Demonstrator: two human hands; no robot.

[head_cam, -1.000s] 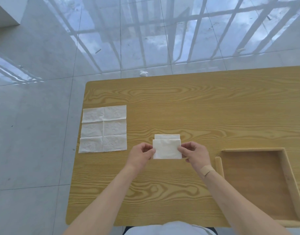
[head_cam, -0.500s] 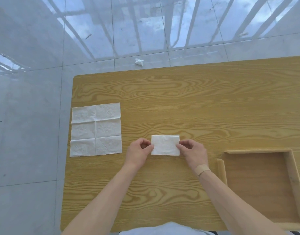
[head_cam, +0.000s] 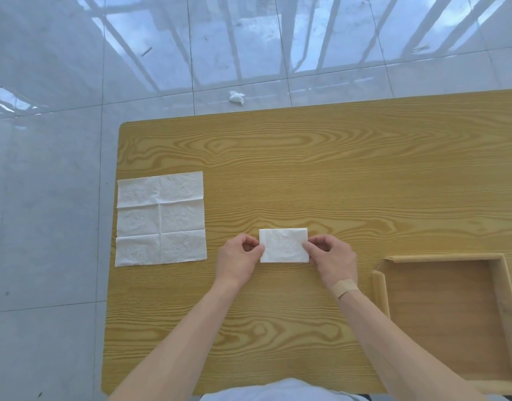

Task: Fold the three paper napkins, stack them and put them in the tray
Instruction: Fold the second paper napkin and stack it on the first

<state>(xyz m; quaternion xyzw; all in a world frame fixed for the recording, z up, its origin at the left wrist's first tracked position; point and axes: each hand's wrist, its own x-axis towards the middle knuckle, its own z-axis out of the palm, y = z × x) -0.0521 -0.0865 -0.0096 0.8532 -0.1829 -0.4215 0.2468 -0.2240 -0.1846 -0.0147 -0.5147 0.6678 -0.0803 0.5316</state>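
A small folded white napkin [head_cam: 283,245] lies flat on the wooden table [head_cam: 306,175] in front of me. My left hand [head_cam: 237,260] pinches its left edge and my right hand [head_cam: 333,257] pinches its right edge, fingers curled. I cannot tell whether another folded napkin lies under it. An unfolded white napkin [head_cam: 160,219] with crease lines lies flat at the table's left edge. The wooden tray [head_cam: 380,290] sits at the right, near the front edge, with nothing in it.
A crumpled scrap of tissue [head_cam: 236,97] lies on the tiled floor beyond the table's far edge. The table's left edge runs just beside the unfolded napkin. A plaster wraps my right wrist.
The folded napkin, held a little above a second folded piece one second ago, now lies flat with its edges lined up. Both hands stay at its sides.
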